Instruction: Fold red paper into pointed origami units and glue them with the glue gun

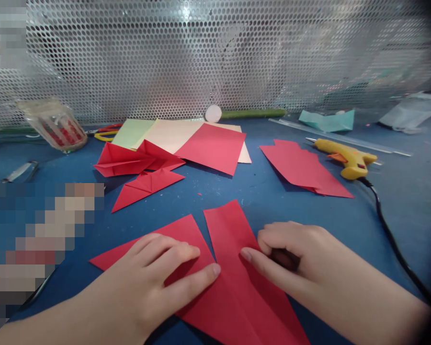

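Note:
A sheet of red paper [233,287], partly folded with a crease down its middle, lies on the blue table [258,191] right in front of me. My left hand [154,273] lies flat on its left flap, fingers stretched out and pressing down. My right hand [290,258] rests on the right side, its fingers curled under and the thumb pressing along the crease. The two thumbs nearly meet at the fold.
Folded red pieces [136,167] and flat sheets in red [211,146], cream and green lie behind. More red paper [301,167] sits right, beside a yellow glue gun [346,158] with a black cord [391,239]. A plastic cup [55,125], scissors [106,132] and a perforated metal screen [201,57] stand at the back.

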A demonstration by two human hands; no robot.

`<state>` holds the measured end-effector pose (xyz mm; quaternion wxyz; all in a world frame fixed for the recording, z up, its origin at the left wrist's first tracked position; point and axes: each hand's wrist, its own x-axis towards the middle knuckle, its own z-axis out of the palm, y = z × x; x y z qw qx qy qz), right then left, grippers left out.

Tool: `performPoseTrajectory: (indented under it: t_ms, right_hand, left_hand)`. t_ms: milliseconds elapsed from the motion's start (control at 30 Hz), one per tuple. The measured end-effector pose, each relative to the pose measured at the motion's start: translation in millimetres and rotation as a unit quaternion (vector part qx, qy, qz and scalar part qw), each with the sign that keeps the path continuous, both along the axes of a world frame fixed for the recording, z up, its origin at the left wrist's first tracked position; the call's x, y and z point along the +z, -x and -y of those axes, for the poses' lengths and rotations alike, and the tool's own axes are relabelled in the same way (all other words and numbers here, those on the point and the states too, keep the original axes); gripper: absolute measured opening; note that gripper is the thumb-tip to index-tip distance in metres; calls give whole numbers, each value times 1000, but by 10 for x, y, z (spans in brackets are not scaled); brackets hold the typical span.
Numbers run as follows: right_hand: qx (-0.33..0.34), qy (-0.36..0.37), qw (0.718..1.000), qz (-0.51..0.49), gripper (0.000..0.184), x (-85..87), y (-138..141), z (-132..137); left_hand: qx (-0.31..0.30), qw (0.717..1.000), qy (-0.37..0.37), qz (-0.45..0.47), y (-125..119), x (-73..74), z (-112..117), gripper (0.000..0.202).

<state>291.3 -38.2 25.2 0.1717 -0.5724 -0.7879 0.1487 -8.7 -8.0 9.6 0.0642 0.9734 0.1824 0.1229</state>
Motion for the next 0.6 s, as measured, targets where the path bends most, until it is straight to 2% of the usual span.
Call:
performPoseTrajectory:
  t_ms: [133,233,300,433,600]
  right_hand:
    - [-2,-13,1000,-13,39,22,0,6]
    - [-4,-12,1000,-23,39,31,10,-7]
    - [-13,-11,999,-31,40,33,17,-16]
    - [-34,15,997,-62,43,46,12,-18]
    - [-40,54,997,-38,47,83,5,-15]
  left_hand:
    - [23,999,23,-24,-30,23,57,95]
    - [39,998,44,-32,-52,81,88,90]
    - [43,998,45,-19,-52,106,84,78]
    - [36,999,35,6,-31,122,26,41]
    - [60,998,10,31,-29,146,-17,36]
